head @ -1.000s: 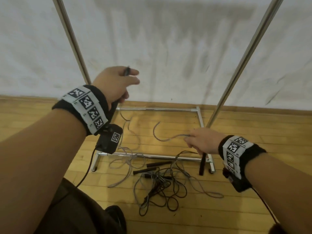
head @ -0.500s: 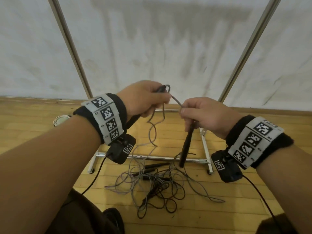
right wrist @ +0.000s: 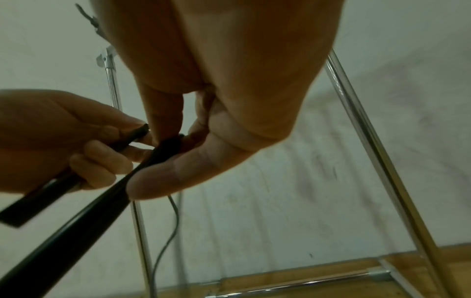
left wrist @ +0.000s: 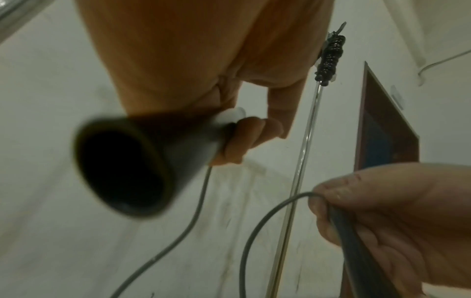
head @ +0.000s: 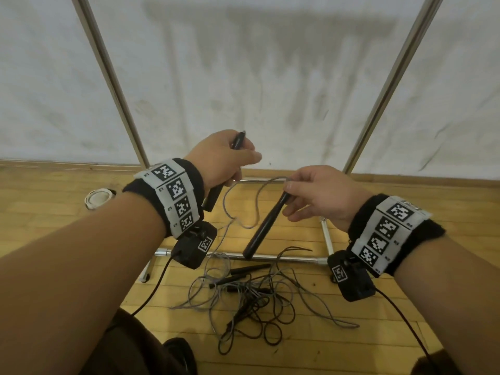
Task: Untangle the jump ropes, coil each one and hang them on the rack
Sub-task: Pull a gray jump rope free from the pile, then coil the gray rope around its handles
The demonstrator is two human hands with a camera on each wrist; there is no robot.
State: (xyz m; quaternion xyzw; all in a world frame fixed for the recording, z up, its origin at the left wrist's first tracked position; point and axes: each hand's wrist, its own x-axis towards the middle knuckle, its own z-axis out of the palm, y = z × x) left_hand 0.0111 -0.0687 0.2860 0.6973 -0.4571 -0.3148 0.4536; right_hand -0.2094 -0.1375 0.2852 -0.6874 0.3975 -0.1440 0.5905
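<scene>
1. Grey jump rope [head: 244, 209], the one in hand: its cord sags in a slack loop between the two hands, held up off the floor, and runs on down toward the pile. Probably lifted so it hangs clear of the knot below.
2. Left handle [head: 238, 140], black: the left hand [head: 219, 161] is wrapped round it, fingers curled, tip poking up past the thumb, butt end sticking out under the palm. The left-wrist view shows the cord leaving that fist downward.
3. Right handle [head: 266, 223], black: the right hand [head: 319, 194] pinches its top end together with the cord, thumb and fingertips closed on it; the handle hangs slanting down-left. Judgement: both ends in hand means this rope is about ready for coiling.
4. Tangle on floor [head: 251, 299]: dark and grey cords with more black handles, lying just in front of the rack's base bar [head: 270, 257]. Not yet sorted; how many ropes it holds I cannot tell.
5. Rack [head: 111, 77]: chrome uprights left and right, base frame on wooden floor [head: 54, 212], white wall behind. A black coiled bundle [left wrist: 330, 58] is up on an upright in the left-wrist view, maybe a finished rope.
6. Small white round object [head: 98, 197] on the floor left of the rack, unclear what.
</scene>
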